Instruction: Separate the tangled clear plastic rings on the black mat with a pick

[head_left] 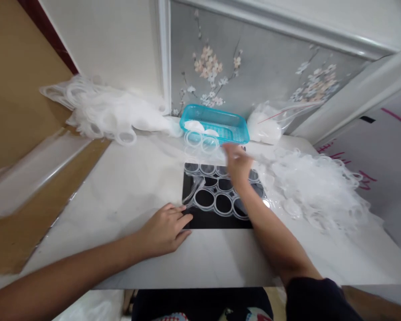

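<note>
My left hand (169,226) rests at the left edge of a black mat (220,221), its fingers apart and the fingertips by the end of a clear plastic strip. Joined clear rings (204,199) lie in rows across the mat. Blurred by motion, my right hand (235,162) is over the mat's far side; whether anything is between its fingers cannot be made out. Beyond the mat, more clear rings (210,143) lean at the front of a blue basket (232,121), which has white round pieces (194,126) inside.
A heap of clear plastic pieces (321,187) covers the table's right side. White ringed plastic (110,111) is piled at the back left. Right of the basket stands a clear bag of white material (263,125). Brown cardboard (67,191) borders the white table (137,178) on the left.
</note>
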